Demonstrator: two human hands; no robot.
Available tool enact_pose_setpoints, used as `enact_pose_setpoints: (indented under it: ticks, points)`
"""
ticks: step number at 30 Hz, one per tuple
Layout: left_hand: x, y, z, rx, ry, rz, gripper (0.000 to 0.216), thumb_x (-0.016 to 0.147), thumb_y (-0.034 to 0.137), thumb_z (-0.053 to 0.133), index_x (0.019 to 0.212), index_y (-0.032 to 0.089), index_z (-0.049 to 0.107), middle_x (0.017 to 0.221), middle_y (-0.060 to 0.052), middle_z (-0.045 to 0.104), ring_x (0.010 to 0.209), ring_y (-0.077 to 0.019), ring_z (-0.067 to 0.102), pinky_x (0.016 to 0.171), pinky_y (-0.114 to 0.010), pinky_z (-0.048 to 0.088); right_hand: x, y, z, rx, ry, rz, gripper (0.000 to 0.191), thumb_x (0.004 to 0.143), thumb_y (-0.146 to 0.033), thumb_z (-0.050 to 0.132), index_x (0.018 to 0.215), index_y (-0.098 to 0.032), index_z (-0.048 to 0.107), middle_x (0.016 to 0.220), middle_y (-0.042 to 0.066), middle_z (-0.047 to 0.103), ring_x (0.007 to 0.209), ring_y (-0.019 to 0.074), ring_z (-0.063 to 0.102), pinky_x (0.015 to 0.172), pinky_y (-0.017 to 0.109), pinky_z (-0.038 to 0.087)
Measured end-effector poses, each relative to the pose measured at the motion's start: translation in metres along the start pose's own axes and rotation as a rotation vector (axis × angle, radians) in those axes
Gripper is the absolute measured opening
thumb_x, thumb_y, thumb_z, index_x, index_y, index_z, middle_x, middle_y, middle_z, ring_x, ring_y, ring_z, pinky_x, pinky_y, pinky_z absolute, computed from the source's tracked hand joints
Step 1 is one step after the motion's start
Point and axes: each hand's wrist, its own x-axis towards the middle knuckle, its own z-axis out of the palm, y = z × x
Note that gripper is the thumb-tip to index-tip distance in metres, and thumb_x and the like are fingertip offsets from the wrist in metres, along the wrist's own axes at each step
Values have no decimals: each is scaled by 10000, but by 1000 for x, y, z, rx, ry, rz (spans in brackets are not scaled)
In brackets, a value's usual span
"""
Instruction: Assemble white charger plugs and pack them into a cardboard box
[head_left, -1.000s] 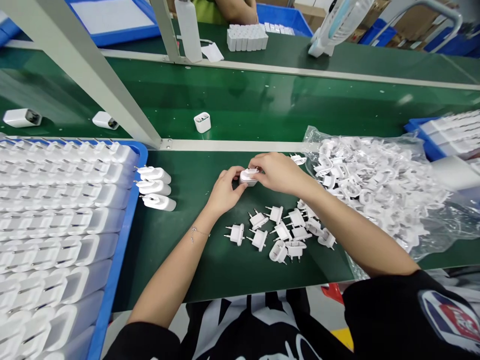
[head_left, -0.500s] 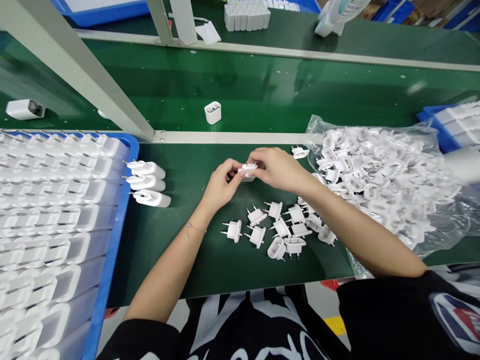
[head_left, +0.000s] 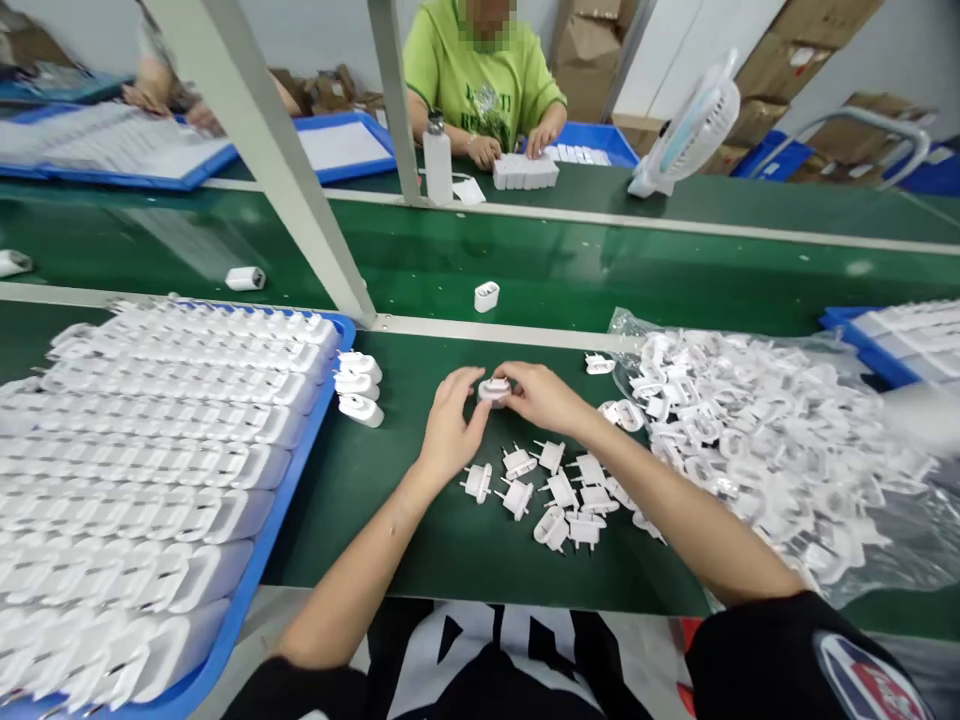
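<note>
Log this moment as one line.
Right hand: holds white charger; left hand: open beside it; plug pieces: loose on green table

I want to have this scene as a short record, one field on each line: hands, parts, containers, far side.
Right hand: holds a white charger, pins up
Left hand: close at the charger's left side; touch unclear
Loose parts: white plug heads, scattered on the green table
Left: blue tray with rows of chargers; three more beside it
Right: clear plastic bag under many white parts
Far side: person in green shirt
</note>
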Motion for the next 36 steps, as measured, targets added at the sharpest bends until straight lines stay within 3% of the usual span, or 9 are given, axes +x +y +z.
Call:
enact_pose_setpoints:
  ticks: [3, 6, 13, 18, 22, 25, 27, 31, 36]
  points:
    - [-49, 14, -37, 73, 250, -23, 180, 871, 224, 465, 1037, 212, 534, 1000, -56, 560, 908, -175, 538, 790, -315, 452, 12, -31, 32, 82, -62, -91, 170, 765, -123, 612, 915, -191, 570, 892, 18, 607, 763, 141, 552, 672, 235, 362]
    - [-91, -3, -65, 138, 466, -260, 178, 841, 277, 526, 998, 206, 481, 966, -47, 516, 839, -170, 542, 734, -315, 473, 30, -69, 71, 130, -89, -165, 159, 773, -175, 629, 908, -207, 551, 924, 19, 579, 786, 154, 555, 673, 241, 363]
    - [-93, -52, -78, 59, 376, -489, 401, 786, 348, 580, 1077, 206, 344, 1112, -87, 412, 964, -208, 551, 715, -351, 546, 64, -113, 121, 103, -55, -66, 141, 793, -269, 589, 840, -213, 469, 822, 5, 572, 675, 157, 531, 555, 244, 311]
    - [-80, -57, -81, 201, 371, -450, 431, 792, 390, 549, 1124, 188, 363, 1089, -100, 406, 944, -239, 552, 635, -369, 556, 74, -70, 73, 67, 184, 20, 219, 811, -408, 555, 905, -232, 466, 813, -5, 570, 698, 166, 533, 577, 264, 372]
    - [-84, -65, -80, 169, 446, -441, 414, 775, 420, 558, 1071, 194, 376, 969, -61, 461, 840, -226, 583, 570, -337, 539, 92, 12, 5, -160, 463, 195, 392, 774, -154, 516, 1156, -180, 434, 1209, 129, 498, 1106, 257, 460, 809, 353, 433]
    - [-87, -67, -79, 234, 475, -421, 344, 779, 423, 548, 1011, 202, 425, 825, -14, 495, 680, -192, 570, 562, -329, 508, 100, 69, -34, -285, 375, 310, 642, 705, 16, 456, 1309, -176, 356, 1414, 149, 331, 1241, 279, 347, 874, 372, 411]
    - [-88, -65, -79, 293, 463, -372, 297, 790, 413, 532, 991, 209, 452, 772, -1, 508, 626, -183, 555, 560, -321, 488, 102, 91, -48, -287, 272, 325, 596, 716, 33, 447, 1277, -169, 419, 1366, 151, 403, 1181, 263, 422, 859, 353, 410]
    - [-85, -58, -77, 324, 359, -294, 210, 825, 378, 498, 967, 224, 485, 729, 6, 527, 578, -168, 543, 536, -290, 465, 96, 100, -53, -254, 197, 297, 277, 773, -76, 518, 1034, -148, 579, 1060, 124, 594, 923, 215, 560, 770, 311, 410]
    - [-86, -54, -73, 310, 252, -249, 185, 840, 353, 490, 979, 231, 492, 694, 16, 528, 544, -152, 526, 493, -259, 445, 82, 73, -43, -192, 146, 180, 176, 751, -168, 604, 925, -190, 589, 922, 33, 603, 804, 156, 552, 700, 248, 388]
